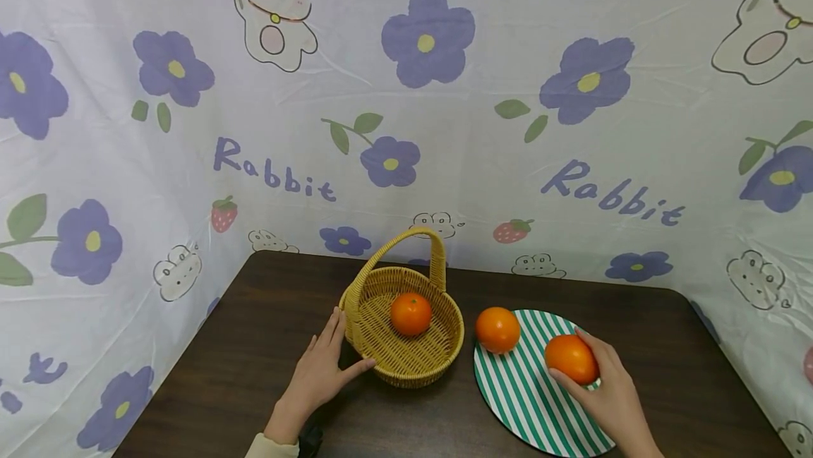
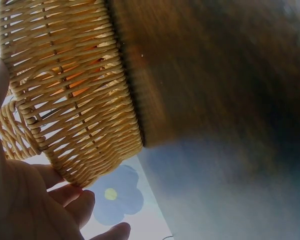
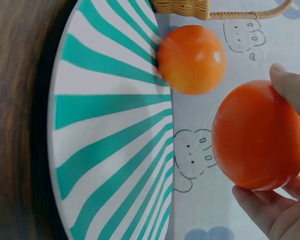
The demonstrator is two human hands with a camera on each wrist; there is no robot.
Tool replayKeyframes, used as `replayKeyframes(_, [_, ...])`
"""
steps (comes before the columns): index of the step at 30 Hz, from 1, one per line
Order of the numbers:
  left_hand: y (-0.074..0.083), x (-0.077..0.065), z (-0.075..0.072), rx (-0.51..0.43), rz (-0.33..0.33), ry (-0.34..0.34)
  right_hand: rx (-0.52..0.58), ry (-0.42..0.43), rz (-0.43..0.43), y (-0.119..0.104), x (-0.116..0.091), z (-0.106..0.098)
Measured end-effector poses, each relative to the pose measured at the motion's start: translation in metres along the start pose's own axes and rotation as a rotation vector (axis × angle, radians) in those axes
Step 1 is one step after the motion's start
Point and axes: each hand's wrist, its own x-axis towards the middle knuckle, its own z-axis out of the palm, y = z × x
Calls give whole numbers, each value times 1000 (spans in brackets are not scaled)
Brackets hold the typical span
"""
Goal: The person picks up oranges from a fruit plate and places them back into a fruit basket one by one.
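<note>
My right hand (image 1: 612,394) holds an orange (image 1: 572,359) between thumb and fingers, over the right part of the green-and-white striped round plate (image 1: 533,401). In the right wrist view this held orange (image 3: 262,135) appears clear of the plate surface. A second orange (image 1: 498,330) rests at the plate's upper left edge. To the left stands a yellow woven basket (image 1: 406,375) with an arched handle; one orange (image 1: 411,314) lies inside it. My left hand (image 1: 317,377) touches the basket's left side, fingers extended and thumb spread along the near side. In the left wrist view, fingertips (image 2: 82,205) meet the weave.
Everything stands on a dark brown wooden table (image 1: 254,345). Behind and beside it hangs a white cloth (image 1: 470,133) printed with purple flowers, rabbits and strawberries. The basket's handle (image 1: 438,260) rises high above its rim.
</note>
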Motion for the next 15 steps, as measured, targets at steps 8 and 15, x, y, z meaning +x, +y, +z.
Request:
replayKeyframes(8, [2, 0, -1, -2, 2, 8, 25, -8, -21, -9, 4, 0])
replayKeyframes(15, [2, -1, -1, 0, 6, 15, 22, -7, -33, -16, 6, 5])
